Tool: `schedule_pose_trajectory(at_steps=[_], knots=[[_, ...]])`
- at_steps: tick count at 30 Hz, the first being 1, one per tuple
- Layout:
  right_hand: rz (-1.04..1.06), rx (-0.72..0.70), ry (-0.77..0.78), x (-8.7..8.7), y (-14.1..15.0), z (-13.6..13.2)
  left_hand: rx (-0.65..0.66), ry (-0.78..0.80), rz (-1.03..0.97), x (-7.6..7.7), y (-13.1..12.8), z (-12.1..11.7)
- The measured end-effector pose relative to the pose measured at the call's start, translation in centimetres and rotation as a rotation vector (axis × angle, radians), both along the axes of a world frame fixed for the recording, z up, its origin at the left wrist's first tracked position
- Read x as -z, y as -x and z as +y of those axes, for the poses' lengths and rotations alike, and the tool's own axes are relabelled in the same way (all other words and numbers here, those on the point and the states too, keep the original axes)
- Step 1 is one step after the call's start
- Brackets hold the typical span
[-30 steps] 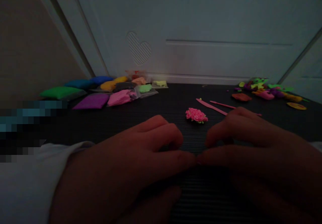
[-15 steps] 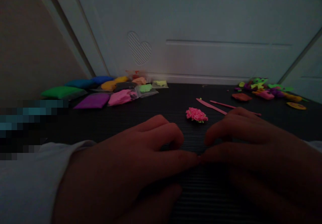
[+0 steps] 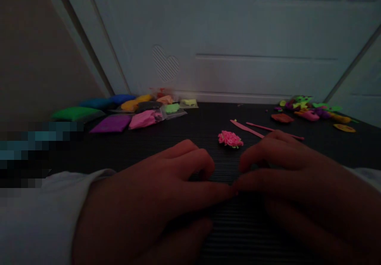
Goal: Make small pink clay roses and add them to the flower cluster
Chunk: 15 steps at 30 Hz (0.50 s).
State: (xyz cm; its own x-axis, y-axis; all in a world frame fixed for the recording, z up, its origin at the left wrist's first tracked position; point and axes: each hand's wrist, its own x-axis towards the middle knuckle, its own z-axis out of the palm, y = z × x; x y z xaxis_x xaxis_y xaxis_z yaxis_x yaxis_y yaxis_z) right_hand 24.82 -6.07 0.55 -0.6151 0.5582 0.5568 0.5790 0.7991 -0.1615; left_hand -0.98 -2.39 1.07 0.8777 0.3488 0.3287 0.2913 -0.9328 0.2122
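Note:
Low over the dark ridged tabletop, my left hand and my right hand meet at one fingertip each. A tiny pink speck shows where the tips touch; what it is cannot be made out. The other fingers of both hands are curled, and the left thumb lies lower, apart from the touching fingertip. Just beyond the hands sits a pink cluster of small roses with bits of green at its edge. Behind my right hand lie a flat pink clay knife and a thin pink stick tool, partly covered by the fingers.
Bags of coloured clay, among them a purple bag, a pink bag and a green bag, lie at the back left. A reddish flat piece and colourful clay shapes lie back right. A white panelled door stands behind.
The view has shifted slightly, so the table items sit a little lower and further left or right in the picture. Both hands keep nearly the same pose, fingertips still touching.

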Motion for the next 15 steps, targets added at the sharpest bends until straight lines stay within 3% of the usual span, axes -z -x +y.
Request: schedule_pose_trajectory(at_steps=[7, 15], knots=[[0.002, 0.020, -0.036, -0.11, 0.09, 0.10, 0.001, -0.003, 0.013, -0.03, 0.11, 0.02], [-0.193, 0.026, -0.209, -0.26, 0.36, 0.42, -0.017, 0.030, 0.018, -0.09, 0.09, -0.11]])
